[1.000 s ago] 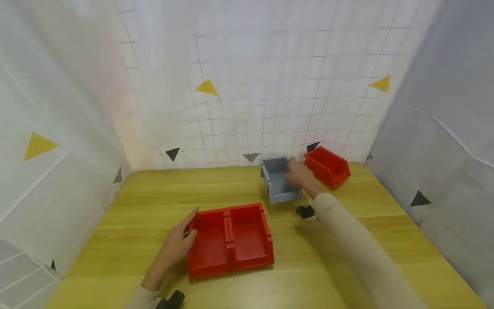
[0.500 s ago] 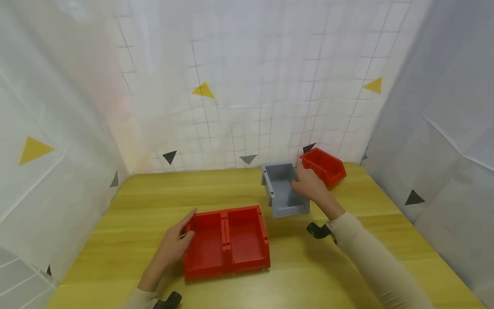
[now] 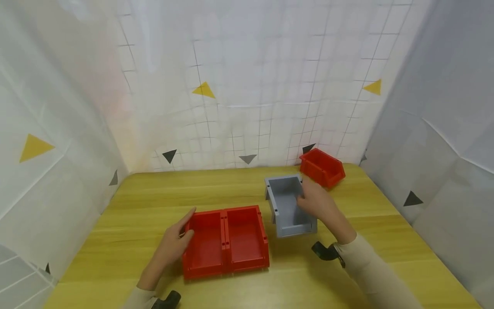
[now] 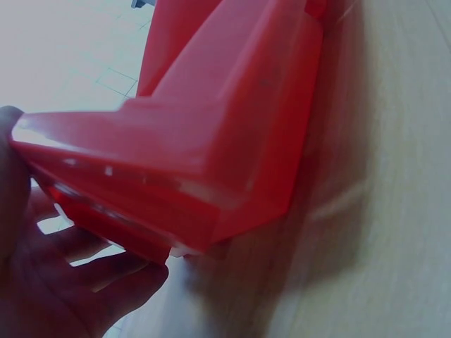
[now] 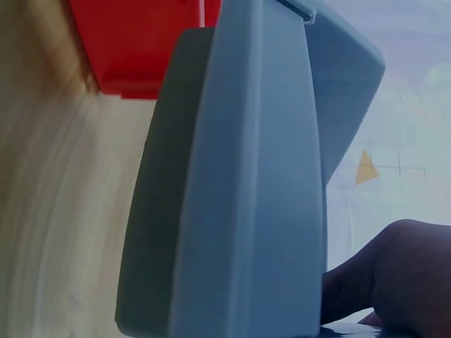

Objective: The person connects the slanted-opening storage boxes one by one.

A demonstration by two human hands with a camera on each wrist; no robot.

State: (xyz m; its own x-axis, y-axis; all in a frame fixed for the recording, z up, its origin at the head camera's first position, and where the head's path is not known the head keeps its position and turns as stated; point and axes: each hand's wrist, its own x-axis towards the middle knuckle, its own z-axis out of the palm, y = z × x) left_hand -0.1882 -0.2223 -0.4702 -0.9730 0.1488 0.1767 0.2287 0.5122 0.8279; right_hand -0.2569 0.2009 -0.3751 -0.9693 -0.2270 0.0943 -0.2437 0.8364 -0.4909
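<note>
Two red storage bins stand side by side on the wooden table, a left red bin (image 3: 206, 240) and a right red bin (image 3: 246, 236). My left hand (image 3: 174, 243) grips the outer side wall of the left one; in the left wrist view its thumb is over the rim and the fingers (image 4: 127, 282) lie along the outside. A grey storage bin (image 3: 286, 204) is held by my right hand (image 3: 318, 201), which pinches its right side wall. That bin is close to the right red bin's far corner, its open front facing me. All three bins look bare inside.
Another red bin (image 3: 323, 167) sits turned at the back right of the table (image 3: 154, 193). White sheets with yellow and black triangles (image 3: 170, 156) enclose the back and sides. A black wrist camera mount (image 3: 325, 251) hangs from my right sleeve.
My right hand has brought the grey bin from beside the far red bin toward me and slightly right. My left hand stays on the left red bin, which has barely shifted.
</note>
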